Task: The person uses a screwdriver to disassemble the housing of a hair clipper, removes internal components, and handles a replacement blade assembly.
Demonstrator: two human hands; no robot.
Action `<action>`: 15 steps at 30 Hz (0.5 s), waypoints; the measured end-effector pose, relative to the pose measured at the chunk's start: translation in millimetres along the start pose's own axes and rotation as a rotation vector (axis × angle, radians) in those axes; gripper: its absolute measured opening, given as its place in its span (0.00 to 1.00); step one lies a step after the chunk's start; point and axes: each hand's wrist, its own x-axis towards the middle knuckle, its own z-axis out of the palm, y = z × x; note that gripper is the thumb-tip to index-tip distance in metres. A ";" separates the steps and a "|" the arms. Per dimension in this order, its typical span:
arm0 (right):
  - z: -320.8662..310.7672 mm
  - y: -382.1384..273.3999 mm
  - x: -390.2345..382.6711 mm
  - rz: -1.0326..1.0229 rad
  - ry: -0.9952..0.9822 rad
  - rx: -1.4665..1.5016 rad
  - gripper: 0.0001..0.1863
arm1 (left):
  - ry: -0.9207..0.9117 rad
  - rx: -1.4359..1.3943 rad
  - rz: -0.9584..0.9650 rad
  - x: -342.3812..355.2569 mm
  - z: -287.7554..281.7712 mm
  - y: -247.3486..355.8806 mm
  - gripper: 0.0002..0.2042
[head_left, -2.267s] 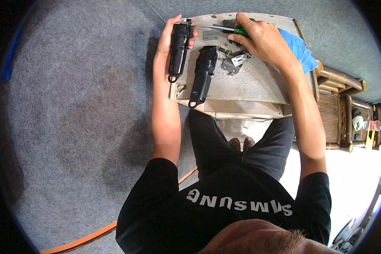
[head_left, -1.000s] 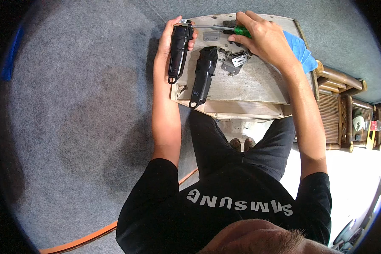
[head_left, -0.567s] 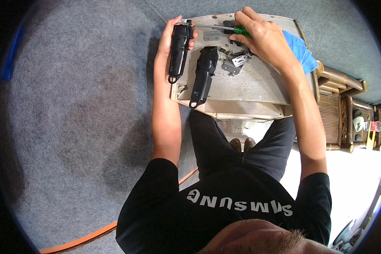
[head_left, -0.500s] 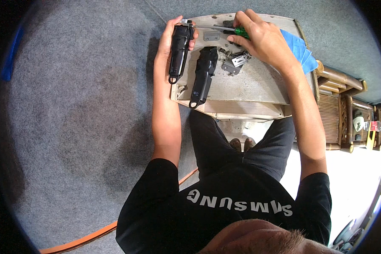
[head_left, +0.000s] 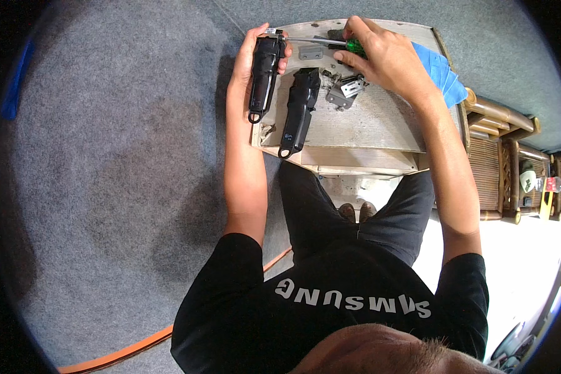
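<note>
My left hand [head_left: 247, 59] is wrapped round a black hair clipper [head_left: 265, 78], held upright at the left edge of the small wooden table. In my right hand [head_left: 383, 56] is a screwdriver [head_left: 354, 46] with a green handle. Its metal shaft points left and its tip meets the clipper's head, near the metal blade. A second black hair clipper [head_left: 301, 111] lies on the table beside the held one. To its right sit loose metal clipper blades [head_left: 351, 88], with small dark bits around them. A flat grey metal blade plate [head_left: 311, 53] lies below the screwdriver shaft.
Blue cloth or sheets [head_left: 439, 75] lie at the right side of the wooden table [head_left: 380, 124]. Bamboo furniture [head_left: 485, 168] stands to the right. Grey carpet [head_left: 118, 156] covers the left, with an orange strip [head_left: 121, 349] crossing it.
Very little differs. The second clipper on the table has shifted very slightly, and my right hand has turned a little on the screwdriver handle. My left hand keeps its hold.
</note>
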 end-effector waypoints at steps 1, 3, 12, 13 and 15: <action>3.2 3.8 -1.1 0.019 0.008 -0.013 0.18 | -0.014 -0.003 0.008 1.2 -0.3 -0.9 0.24; 7.9 10.8 -2.6 0.037 0.016 -0.026 0.18 | -0.028 -0.005 0.017 3.4 -2.8 -1.8 0.24; -10.5 -4.4 4.2 -0.004 -0.020 -0.013 0.18 | -0.006 -0.039 -0.003 1.5 -2.3 -1.8 0.23; -10.7 -5.6 3.6 0.027 -0.053 -0.013 0.18 | 0.003 -0.015 0.005 0.1 0.2 -0.9 0.23; -7.2 -2.7 2.1 0.059 -0.085 -0.014 0.18 | 0.011 0.009 0.014 0.5 0.6 -0.8 0.24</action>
